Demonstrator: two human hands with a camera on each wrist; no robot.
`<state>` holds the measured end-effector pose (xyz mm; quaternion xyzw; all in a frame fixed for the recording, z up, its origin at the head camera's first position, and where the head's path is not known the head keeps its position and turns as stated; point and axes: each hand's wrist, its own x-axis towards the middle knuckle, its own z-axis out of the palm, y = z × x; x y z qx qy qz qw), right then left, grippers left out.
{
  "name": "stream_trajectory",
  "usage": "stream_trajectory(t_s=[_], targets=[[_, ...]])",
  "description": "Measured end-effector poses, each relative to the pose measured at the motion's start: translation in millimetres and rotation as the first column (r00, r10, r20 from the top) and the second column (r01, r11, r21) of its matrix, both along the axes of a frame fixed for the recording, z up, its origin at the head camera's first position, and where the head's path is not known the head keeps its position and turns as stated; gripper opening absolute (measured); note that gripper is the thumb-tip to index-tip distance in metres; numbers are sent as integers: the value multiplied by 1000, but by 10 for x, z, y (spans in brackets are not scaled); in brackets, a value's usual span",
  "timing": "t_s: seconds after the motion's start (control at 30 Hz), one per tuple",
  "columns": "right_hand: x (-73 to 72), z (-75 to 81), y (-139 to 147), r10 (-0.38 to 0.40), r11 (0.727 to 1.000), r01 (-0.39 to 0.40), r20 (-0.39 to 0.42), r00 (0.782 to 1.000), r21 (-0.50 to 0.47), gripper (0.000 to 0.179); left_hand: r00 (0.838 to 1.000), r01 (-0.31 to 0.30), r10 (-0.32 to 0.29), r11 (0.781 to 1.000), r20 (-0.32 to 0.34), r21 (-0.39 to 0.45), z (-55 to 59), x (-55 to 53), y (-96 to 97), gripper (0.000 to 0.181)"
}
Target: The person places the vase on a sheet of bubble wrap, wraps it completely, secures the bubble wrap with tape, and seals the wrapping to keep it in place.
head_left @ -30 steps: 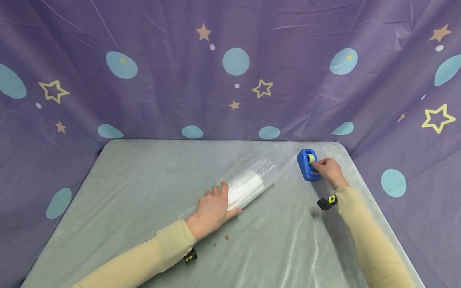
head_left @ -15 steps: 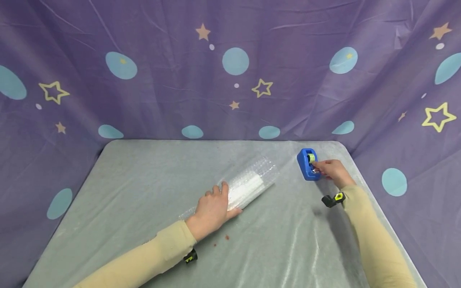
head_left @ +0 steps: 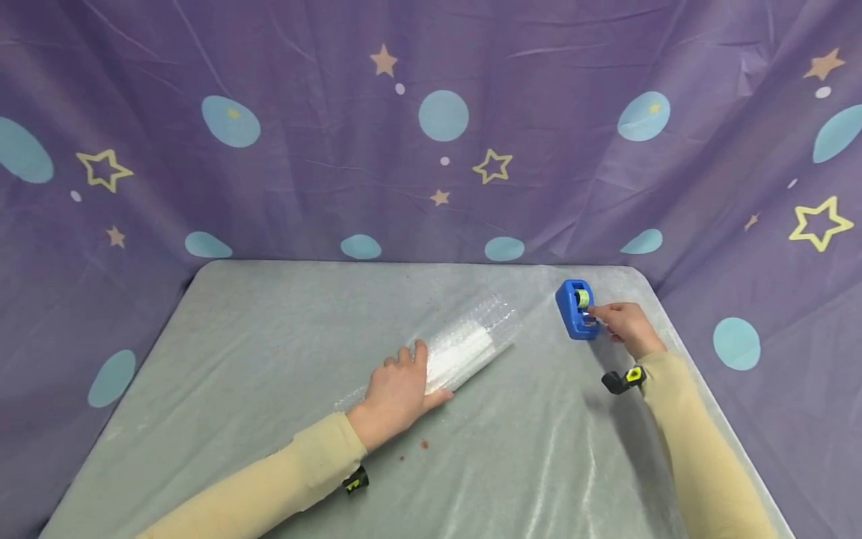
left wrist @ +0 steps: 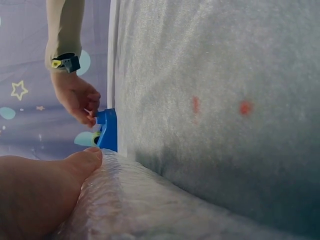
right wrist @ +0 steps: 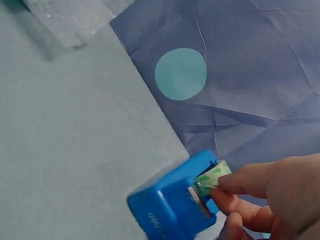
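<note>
A white thing rolled in clear bubble wrap (head_left: pixel 465 348) lies slantwise on the grey-covered table. My left hand (head_left: pixel 393 385) holds it down, fingers over its far side and thumb along its near side. In the left wrist view the thumb (left wrist: pixel 85 161) lies against the bubble wrap. Toward the back right stands a blue tape dispenser (head_left: pixel 571 322). My right hand (head_left: pixel 626 326) is at its right side, pinching the tape end between thumb and index finger. The right wrist view shows the green-patterned tape roll (right wrist: pixel 212 177) in the dispenser, right by those fingertips.
A grey cloth covers the table (head_left: pixel 269 322), with small red spots (head_left: pixel 424 445) on it near the left hand. Purple curtains (head_left: pixel 303 187) with stars and blue dots hang behind and at both sides. Black cameras (head_left: pixel 622 380) are strapped to the wrists.
My right hand has shifted slightly to the right, its fingertips a little farther from the tape roll. The left hand and the bubble wrap have stayed in place.
</note>
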<state>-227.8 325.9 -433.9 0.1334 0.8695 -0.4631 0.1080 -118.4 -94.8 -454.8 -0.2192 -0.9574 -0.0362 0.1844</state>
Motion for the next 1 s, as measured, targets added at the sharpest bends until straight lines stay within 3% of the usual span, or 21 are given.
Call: stream_trajectory(t_s=[0.1, 0.23, 0.53, 0.8, 1.0], targets=[[22, -47, -24, -12, 994, 14, 18, 1000, -107, 37, 1000, 0, 0, 1000, -3, 0, -12, -7, -3, 95], [53, -91, -52, -16, 964, 26, 40, 999, -265, 28, 1000, -1, 1, 1000, 12, 15, -17, -8, 0, 95], [166, -153, 13, 30, 903, -40, -30, 999, -427, 16, 999, -8, 7, 1000, 50, 26, -24, -9, -3, 95], [360, -173, 150, 113, 887, -151, -112, 987, -436, 21, 1000, -6, 6, 1000, 21, 15, -25, -22, 3, 96], [502, -204, 256, 264, 862, -314, -175, 948, -399, 25, 1000, -5, 5, 1000, 26, 19, -20, -20, 9, 95]])
